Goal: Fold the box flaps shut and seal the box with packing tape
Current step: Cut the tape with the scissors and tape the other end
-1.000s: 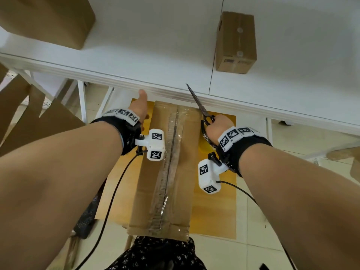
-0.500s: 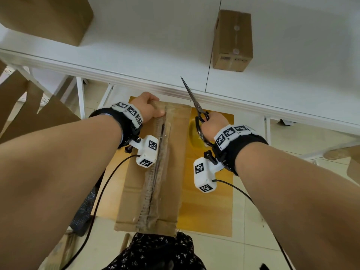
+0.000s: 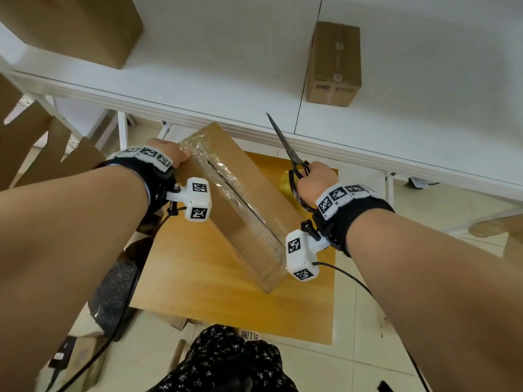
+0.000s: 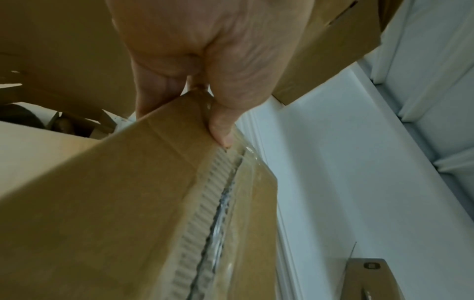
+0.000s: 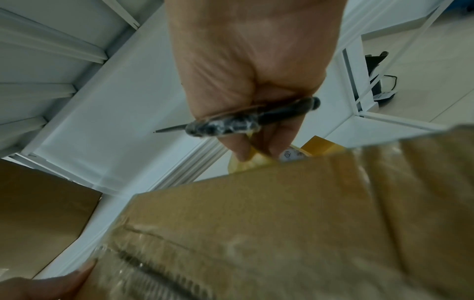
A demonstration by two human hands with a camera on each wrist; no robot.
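A long brown cardboard box (image 3: pixel 240 199) with clear tape along its centre seam lies askew above a wooden board (image 3: pixel 215 281), its far end raised. My left hand (image 3: pixel 169 151) grips that far corner, thumb on the taped top (image 4: pixel 220 130). My right hand (image 3: pixel 314 179) holds black-handled scissors (image 3: pixel 285 142), blades together and pointing up and away. The same fingers also hold a yellowish tape roll (image 5: pixel 246 162), partly hidden behind the box (image 5: pixel 282 233). The left wrist view shows the box seam (image 4: pixel 212 223) close up.
A white table (image 3: pixel 226 66) spans the far side, its edge just beyond the box. On it sit a small sealed carton (image 3: pixel 334 63) and a bigger box (image 3: pixel 70 24). Flattened cardboard (image 3: pixel 28 142) stands at the left. A dark mesh object (image 3: pixel 113 295) lies on the tiled floor.
The box has swung from lying straight to a diagonal, its far end pulled left and lifted by my left hand. The right hand with the scissors stayed about where it was.
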